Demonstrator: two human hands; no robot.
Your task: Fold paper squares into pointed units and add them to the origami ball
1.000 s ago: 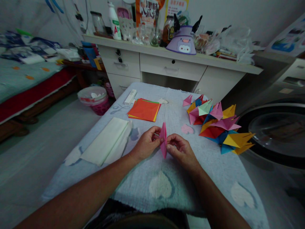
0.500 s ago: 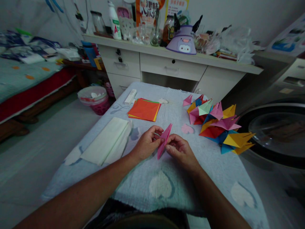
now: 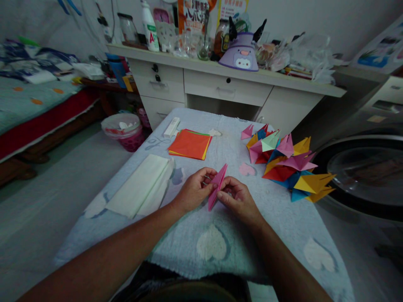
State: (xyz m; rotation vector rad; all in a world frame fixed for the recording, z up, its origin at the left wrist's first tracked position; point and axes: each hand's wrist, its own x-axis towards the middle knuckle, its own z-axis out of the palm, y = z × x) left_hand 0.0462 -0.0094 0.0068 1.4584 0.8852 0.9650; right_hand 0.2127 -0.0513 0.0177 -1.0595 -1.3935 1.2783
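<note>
Between my hands, above the cloth-covered table [image 3: 189,247], a pink folded paper [image 3: 218,187] is held up on edge, its long points running up and down. My left hand [image 3: 199,186] pinches it from the left with thumb and fingers. From the right, my right hand [image 3: 236,195] grips its other side, thumb near the middle of the fold. Beyond my hands lies a stack of square coloured paper [image 3: 189,144], orange-red on top. Several folded paper pieces [image 3: 285,161] in pink, yellow, blue, red and pale green are heaped on the right of the table.
A folded pale-green cloth or paper sheet [image 3: 140,184] lies on the left, with a small white box [image 3: 171,127] behind it. Past the table's far edge stands a cluttered white desk [image 3: 226,86]. A pink bin [image 3: 130,140] is at left, a washing machine [image 3: 374,167] at right.
My right thumb has shifted slightly left, closer against the pink paper's fold. My left hand has hardly moved, and the view has drifted a little.
</note>
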